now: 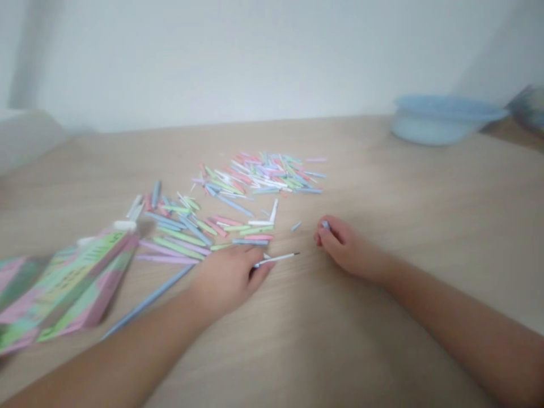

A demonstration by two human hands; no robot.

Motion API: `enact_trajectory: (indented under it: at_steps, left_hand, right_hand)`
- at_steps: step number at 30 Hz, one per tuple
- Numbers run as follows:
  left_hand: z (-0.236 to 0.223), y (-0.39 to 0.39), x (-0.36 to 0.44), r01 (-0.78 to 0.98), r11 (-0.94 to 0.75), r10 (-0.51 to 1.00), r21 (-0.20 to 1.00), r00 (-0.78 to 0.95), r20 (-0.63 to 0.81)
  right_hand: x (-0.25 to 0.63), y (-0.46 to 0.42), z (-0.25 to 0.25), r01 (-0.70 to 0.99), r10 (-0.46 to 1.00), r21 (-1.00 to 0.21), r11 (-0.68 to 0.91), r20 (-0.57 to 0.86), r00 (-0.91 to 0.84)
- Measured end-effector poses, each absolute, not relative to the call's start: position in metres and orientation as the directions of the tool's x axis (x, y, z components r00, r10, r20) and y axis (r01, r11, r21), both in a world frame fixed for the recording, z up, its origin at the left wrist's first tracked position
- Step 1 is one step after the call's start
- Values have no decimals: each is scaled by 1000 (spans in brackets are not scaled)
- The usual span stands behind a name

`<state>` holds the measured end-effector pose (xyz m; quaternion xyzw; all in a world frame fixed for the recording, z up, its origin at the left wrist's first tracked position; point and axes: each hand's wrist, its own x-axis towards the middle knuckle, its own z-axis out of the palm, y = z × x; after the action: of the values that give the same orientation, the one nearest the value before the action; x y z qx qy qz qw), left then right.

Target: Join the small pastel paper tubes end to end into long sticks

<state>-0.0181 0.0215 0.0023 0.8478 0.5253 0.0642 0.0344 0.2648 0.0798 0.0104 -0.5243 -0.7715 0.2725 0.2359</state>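
My left hand (pixel 232 277) rests low over the table, its fingers closed on a thin white stick with a dark tip (pixel 280 258), which looks like a pen refill and points right. My right hand (pixel 344 246) is curled to the right of it, pinching a small light-blue piece (pixel 325 225) mostly hidden by the fingers. Just left of that hand lies a short blue piece (pixel 296 226). Pastel tubes and sticks (pixel 182 235) in blue, green, pink, purple and white are spread beyond my left hand. A long blue rod (pixel 148 300) runs beside my left forearm.
Farther back is a loose heap of short coloured and white pieces (pixel 272 173). Pastel printed boxes (pixel 72 289) lie at the left, with white parts (pixel 131 212) at their far end. A light-blue basin (pixel 442 119) stands at the back right, near the wall (pixel 255 62).
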Motion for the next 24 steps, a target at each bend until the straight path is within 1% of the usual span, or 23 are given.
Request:
enact_trajectory:
  at_steps: [3, 5, 6, 10, 12, 13, 14, 15, 16, 17, 18, 19, 20, 22, 24]
  left_hand:
    - [1, 21, -21, 888, -447, 894, 105, 443, 67]
    - [1, 21, -22, 890, -442, 897, 107, 439, 56]
    - [0, 21, -23, 892, -438, 899, 110, 435, 53]
    - [1, 20, -22, 893, -436, 900, 110, 431, 65]
    - [2, 20, -21, 890, -442, 897, 109, 436, 75]
    - [2, 20, -21, 888, -446, 895, 109, 440, 79]
    - [3, 19, -20, 886, -450, 893, 109, 443, 81]
    - [3, 19, -20, 885, -453, 891, 108, 446, 80]
    - [3, 19, -20, 885, -453, 891, 108, 446, 80]
    - [4, 19, -20, 884, -454, 891, 110, 447, 80]
    - [4, 19, -20, 883, -455, 890, 115, 449, 79]
    - [3, 19, -20, 881, -458, 889, 120, 452, 79]
    - [3, 20, -20, 878, -461, 887, 125, 455, 79]
    - [3, 20, -20, 879, -460, 888, 127, 453, 79]
    - [3, 21, -19, 881, -455, 890, 127, 448, 78]
  right_hand:
    - [273, 71, 19, 691, 930, -638, 341, 123, -346]
    - [279, 66, 24, 722, 925, -586, 367, 148, -350]
    - [281, 64, 26, 749, 922, -547, 374, 134, -363]
    - [284, 58, 31, 855, 908, -375, 359, -73, -414]
    - [285, 57, 31, 881, 911, -325, 344, -109, -397]
    - [287, 57, 30, 889, 917, -321, 327, -121, -381]
    - [288, 57, 29, 893, 922, -341, 294, -147, -359]
    - [289, 58, 28, 889, 924, -393, 237, -193, -331]
    - [289, 59, 26, 858, 920, -493, 146, -252, -301]
    - [287, 61, 23, 788, 910, -615, 30, -310, -277]
    - [284, 64, 19, 681, 896, -727, -88, -356, -265]
    - [279, 67, 15, 542, 890, -819, -187, -375, -260]
    - [273, 70, 11, 419, 898, -877, -234, -360, -252]
    - [257, 78, 2, 280, 934, -934, -220, -285, -215]
    - [243, 85, -4, 205, 959, -963, -173, -212, -186]
